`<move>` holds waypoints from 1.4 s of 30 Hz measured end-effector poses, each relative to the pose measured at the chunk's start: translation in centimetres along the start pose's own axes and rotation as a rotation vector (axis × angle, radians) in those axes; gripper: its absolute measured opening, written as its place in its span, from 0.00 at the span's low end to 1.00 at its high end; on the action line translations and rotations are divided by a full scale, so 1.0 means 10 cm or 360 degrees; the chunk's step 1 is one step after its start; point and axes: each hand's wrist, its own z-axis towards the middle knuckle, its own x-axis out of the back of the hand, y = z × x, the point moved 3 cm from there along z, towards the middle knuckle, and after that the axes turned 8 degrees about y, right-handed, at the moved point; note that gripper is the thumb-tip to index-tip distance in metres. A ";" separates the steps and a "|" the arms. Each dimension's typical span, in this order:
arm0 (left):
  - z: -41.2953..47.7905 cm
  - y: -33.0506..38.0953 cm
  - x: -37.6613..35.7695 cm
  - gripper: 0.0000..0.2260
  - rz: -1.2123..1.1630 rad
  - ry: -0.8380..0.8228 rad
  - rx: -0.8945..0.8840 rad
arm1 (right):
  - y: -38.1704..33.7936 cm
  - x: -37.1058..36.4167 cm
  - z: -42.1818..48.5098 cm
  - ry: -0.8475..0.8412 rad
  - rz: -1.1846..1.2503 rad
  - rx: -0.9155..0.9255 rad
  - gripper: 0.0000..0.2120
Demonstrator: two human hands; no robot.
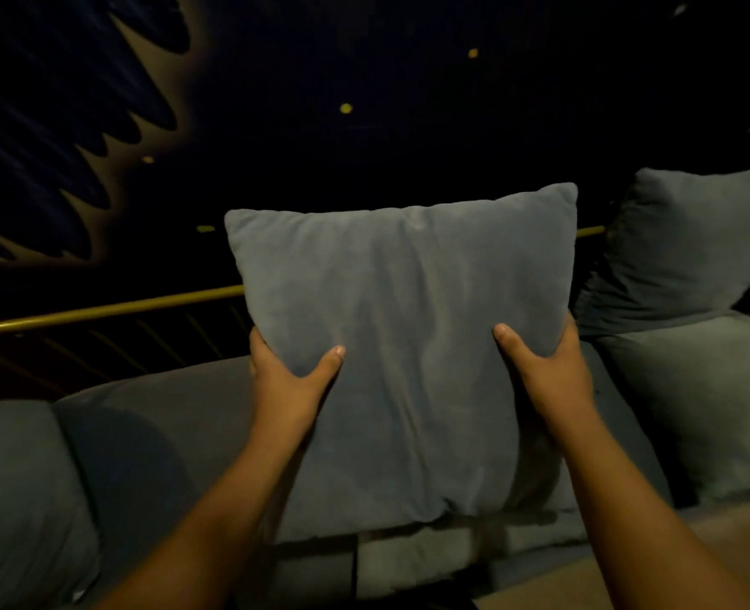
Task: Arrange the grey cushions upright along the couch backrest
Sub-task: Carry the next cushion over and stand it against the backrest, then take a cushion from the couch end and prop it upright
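Note:
A square grey cushion (pixel 404 336) is held upright in the middle of the view, in front of the couch backrest rail (pixel 113 308). My left hand (pixel 292 376) grips its left edge, thumb on the front face. My right hand (pixel 545 367) grips its right edge the same way. The cushion's lower edge hangs over the grey couch seat (pixel 166 424). A second grey cushion (pixel 690 248) leans upright at the right against the backrest.
The backrest is a gold metal rail with dark thin bars. A separate seat cushion (pixel 708 402) lies at the right and another (pixel 16 499) at the left. Behind the couch is a dark wall with small gold dots. The room is dim.

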 end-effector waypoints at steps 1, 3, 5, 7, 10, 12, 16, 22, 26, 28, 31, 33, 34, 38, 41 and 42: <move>-0.01 -0.03 -0.16 0.43 0.0044 -0.0060 0.0021 | 0.07 0.06 0.10 0.0025 -0.0044 -0.0029 0.47; -0.05 -0.10 -0.44 0.48 0.0156 -0.0165 0.0086 | 0.24 0.10 0.29 0.0054 -0.0127 -0.0114 0.50; -0.08 -0.19 -0.65 0.54 0.0281 -0.0223 0.0161 | 0.40 0.07 0.43 0.0027 -0.0185 -0.0194 0.56; -0.10 -0.29 -0.77 0.57 0.0374 -0.0223 0.0217 | 0.51 -0.05 0.50 -0.0012 -0.0224 -0.0216 0.58; -0.06 -0.35 -0.80 0.54 0.0455 -0.0151 0.0223 | 0.51 -0.23 0.47 0.0014 -0.0351 -0.0137 0.55; -0.01 -0.34 -0.78 0.53 0.0488 -0.0137 0.0170 | 0.44 -0.31 0.41 0.0064 -0.0456 -0.0021 0.51; 0.00 -0.25 -0.60 0.47 0.0469 -0.0189 -0.0047 | 0.15 -0.50 0.15 0.0015 -0.0385 0.0397 0.37; 0.15 -0.22 0.13 0.32 0.0479 -0.0285 -0.0329 | -0.37 -1.24 -0.60 -0.0464 -0.0161 0.0796 0.21; 0.35 -0.47 1.06 0.26 0.0535 -0.0157 -0.0225 | -0.58 -1.99 -1.22 -0.0824 -0.0171 0.0810 0.21; 0.47 -0.69 1.60 0.24 0.0645 -0.0082 -0.0091 | -0.68 -2.41 -1.57 -0.0954 -0.0218 0.0842 0.19; 0.63 -1.07 2.45 0.26 0.0809 -0.0013 0.0117 | -0.78 -3.05 -2.13 -0.1231 -0.0332 0.0833 0.17; 0.73 -1.35 2.98 0.28 0.0886 0.0089 0.0141 | -0.80 -3.47 -2.51 -0.1391 -0.0416 0.0814 0.17; 0.78 -1.46 3.24 0.27 0.0936 0.0152 0.0170 | -0.81 -3.68 -2.69 -0.1460 -0.0450 0.0788 0.18; 0.99 -1.82 4.11 0.24 0.1254 0.0413 0.0354 | -0.86 -4.40 -3.27 -0.1634 -0.0513 0.0625 0.19; 1.29 -2.08 4.67 0.31 0.1390 0.0516 0.0510 | -0.87 -4.86 -3.61 -0.1739 -0.0590 0.0504 0.19; 1.38 -2.18 4.83 0.34 0.1370 0.0543 0.0644 | -0.87 -5.00 -3.69 -0.1752 -0.0619 0.0482 0.19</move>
